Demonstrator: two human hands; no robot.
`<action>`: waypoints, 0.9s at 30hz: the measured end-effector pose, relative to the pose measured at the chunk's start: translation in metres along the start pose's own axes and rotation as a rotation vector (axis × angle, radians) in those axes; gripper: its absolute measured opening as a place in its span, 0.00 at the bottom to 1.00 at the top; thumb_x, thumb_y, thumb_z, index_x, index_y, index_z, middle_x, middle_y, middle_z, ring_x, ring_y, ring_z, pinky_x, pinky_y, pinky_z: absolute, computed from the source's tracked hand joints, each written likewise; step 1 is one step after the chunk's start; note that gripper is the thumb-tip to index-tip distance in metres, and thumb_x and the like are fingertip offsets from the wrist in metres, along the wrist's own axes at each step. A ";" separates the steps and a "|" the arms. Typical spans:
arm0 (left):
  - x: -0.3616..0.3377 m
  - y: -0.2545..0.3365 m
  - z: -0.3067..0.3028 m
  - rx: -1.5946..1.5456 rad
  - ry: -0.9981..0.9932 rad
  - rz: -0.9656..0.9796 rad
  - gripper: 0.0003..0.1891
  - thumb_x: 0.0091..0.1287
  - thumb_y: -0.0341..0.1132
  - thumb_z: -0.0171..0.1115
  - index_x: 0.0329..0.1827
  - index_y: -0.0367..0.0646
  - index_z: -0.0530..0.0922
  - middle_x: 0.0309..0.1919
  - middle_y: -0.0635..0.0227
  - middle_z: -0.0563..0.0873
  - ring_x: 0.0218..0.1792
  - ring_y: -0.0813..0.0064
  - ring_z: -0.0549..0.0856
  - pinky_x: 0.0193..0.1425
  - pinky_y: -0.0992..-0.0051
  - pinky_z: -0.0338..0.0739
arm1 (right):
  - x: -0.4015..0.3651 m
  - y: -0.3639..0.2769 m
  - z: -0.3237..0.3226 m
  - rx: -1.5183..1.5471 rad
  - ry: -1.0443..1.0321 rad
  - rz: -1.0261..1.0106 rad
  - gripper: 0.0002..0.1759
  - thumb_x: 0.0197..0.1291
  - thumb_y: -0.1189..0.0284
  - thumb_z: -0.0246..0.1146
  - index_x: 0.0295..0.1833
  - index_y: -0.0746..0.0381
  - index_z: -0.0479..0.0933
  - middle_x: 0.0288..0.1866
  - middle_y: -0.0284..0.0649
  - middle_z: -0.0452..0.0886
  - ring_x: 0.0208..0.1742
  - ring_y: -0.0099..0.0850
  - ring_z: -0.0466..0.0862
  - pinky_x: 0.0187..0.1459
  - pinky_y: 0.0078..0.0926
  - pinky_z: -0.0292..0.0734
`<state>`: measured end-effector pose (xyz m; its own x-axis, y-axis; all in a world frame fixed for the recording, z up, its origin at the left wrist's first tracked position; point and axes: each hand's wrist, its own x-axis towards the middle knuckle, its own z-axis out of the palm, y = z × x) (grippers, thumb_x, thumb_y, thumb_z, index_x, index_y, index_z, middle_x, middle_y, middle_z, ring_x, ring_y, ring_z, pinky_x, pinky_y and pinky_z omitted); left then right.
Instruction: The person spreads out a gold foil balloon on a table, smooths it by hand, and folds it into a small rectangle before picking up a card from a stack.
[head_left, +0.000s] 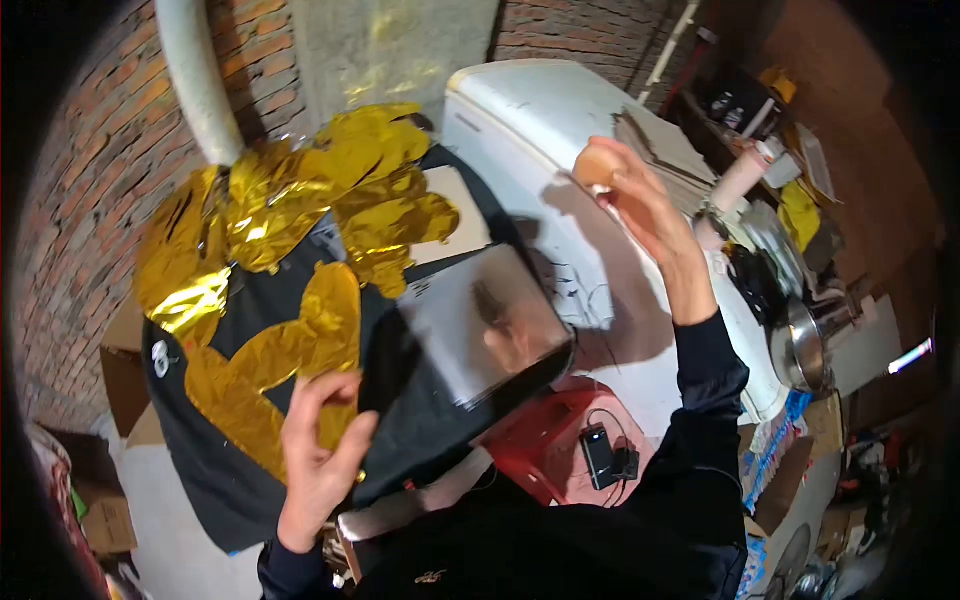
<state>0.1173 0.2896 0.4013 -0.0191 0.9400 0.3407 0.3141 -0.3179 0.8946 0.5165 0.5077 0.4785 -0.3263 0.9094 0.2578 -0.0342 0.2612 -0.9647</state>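
My left hand is over the near part of a flat gold foil balloon, its thumb and fingers apart in a curve. My right hand is raised above a white chest appliance, fingers bent toward the thumb. A tiny pale bit shows by its fingertips, too small to name. More crumpled gold foil balloons lie at the far side of the black cloth. A glossy clear-faced sheet or packet rests between my hands and mirrors a hand.
The white chest appliance carries cardboard sheets and a metal bowl. A red plastic stool holds a black device with a cable. A white roll lies at the cloth's left edge. A brick wall stands behind.
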 end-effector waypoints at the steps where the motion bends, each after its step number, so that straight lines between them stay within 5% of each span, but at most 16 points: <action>1: 0.009 0.010 0.004 0.100 -0.015 0.129 0.22 0.61 0.26 0.74 0.59 0.37 0.81 0.50 0.59 0.82 0.51 0.64 0.83 0.59 0.71 0.76 | -0.006 0.000 0.026 0.052 -0.114 0.020 0.38 0.66 0.58 0.69 0.78 0.60 0.67 0.69 0.41 0.77 0.61 0.25 0.78 0.55 0.23 0.71; 4: 0.029 0.031 0.012 0.271 0.007 0.398 0.26 0.57 0.25 0.75 0.61 0.38 0.81 0.51 0.56 0.82 0.50 0.57 0.81 0.57 0.66 0.77 | -0.020 0.002 0.093 0.105 -0.334 0.075 0.53 0.57 0.39 0.68 0.79 0.62 0.66 0.76 0.43 0.71 0.62 0.28 0.78 0.57 0.26 0.72; 6: 0.039 0.043 0.014 0.288 0.009 0.466 0.28 0.55 0.24 0.75 0.62 0.39 0.80 0.51 0.56 0.82 0.51 0.58 0.80 0.54 0.66 0.78 | -0.035 -0.009 0.132 0.137 -0.465 0.174 0.59 0.52 0.35 0.70 0.80 0.62 0.63 0.68 0.40 0.75 0.59 0.29 0.77 0.57 0.25 0.70; 9: 0.037 0.051 0.007 0.251 0.008 0.474 0.27 0.50 0.21 0.76 0.57 0.41 0.82 0.49 0.60 0.83 0.49 0.60 0.80 0.49 0.67 0.77 | -0.041 -0.020 0.173 0.030 -0.718 0.273 0.54 0.58 0.43 0.72 0.80 0.61 0.57 0.59 0.38 0.77 0.55 0.28 0.76 0.56 0.25 0.67; 15: 0.015 0.040 -0.006 0.183 0.085 0.553 0.25 0.46 0.20 0.76 0.50 0.41 0.82 0.44 0.60 0.83 0.42 0.59 0.81 0.46 0.64 0.76 | -0.056 -0.042 0.202 -0.080 -0.791 0.160 0.52 0.58 0.52 0.78 0.79 0.62 0.57 0.59 0.39 0.77 0.54 0.28 0.76 0.56 0.28 0.68; 18: 0.001 0.053 -0.022 0.126 0.140 0.669 0.28 0.40 0.21 0.76 0.49 0.41 0.83 0.43 0.60 0.82 0.40 0.58 0.81 0.43 0.63 0.76 | -0.073 -0.064 0.212 -0.055 -0.776 0.038 0.53 0.55 0.56 0.81 0.78 0.63 0.60 0.60 0.40 0.78 0.57 0.28 0.77 0.57 0.31 0.71; 21: -0.020 0.082 -0.039 0.072 0.087 0.793 0.24 0.42 0.27 0.79 0.47 0.46 0.89 0.41 0.65 0.83 0.37 0.66 0.81 0.38 0.68 0.76 | -0.089 -0.070 0.222 -0.067 -0.793 -0.387 0.39 0.56 0.67 0.81 0.70 0.64 0.71 0.60 0.41 0.80 0.59 0.34 0.81 0.59 0.37 0.77; 24: -0.032 0.087 -0.020 -0.059 0.275 1.013 0.19 0.43 0.31 0.80 0.42 0.49 0.89 0.37 0.66 0.84 0.38 0.68 0.83 0.33 0.72 0.75 | -0.101 -0.080 0.237 0.029 -0.771 -0.642 0.26 0.62 0.70 0.78 0.62 0.65 0.77 0.53 0.44 0.86 0.53 0.43 0.84 0.54 0.38 0.80; 26: -0.027 0.062 -0.005 -0.234 0.375 1.197 0.09 0.53 0.43 0.77 0.35 0.60 0.85 0.33 0.72 0.79 0.33 0.72 0.79 0.31 0.74 0.71 | -0.109 -0.074 0.246 0.103 -0.717 -0.740 0.24 0.64 0.70 0.76 0.61 0.64 0.78 0.53 0.44 0.86 0.51 0.42 0.84 0.51 0.37 0.81; 27: -0.028 0.068 -0.007 -0.214 0.347 1.191 0.11 0.56 0.43 0.77 0.40 0.57 0.85 0.37 0.68 0.81 0.35 0.70 0.80 0.33 0.73 0.73 | -0.113 -0.074 0.250 0.125 -0.682 -0.779 0.21 0.64 0.71 0.76 0.59 0.64 0.79 0.51 0.44 0.86 0.49 0.41 0.84 0.48 0.36 0.81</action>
<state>0.1324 0.2408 0.4546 -0.0887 -0.0149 0.9959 0.1485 -0.9889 -0.0016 0.3197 0.3052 0.5071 -0.6352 0.1175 0.7634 -0.5490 0.6265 -0.5533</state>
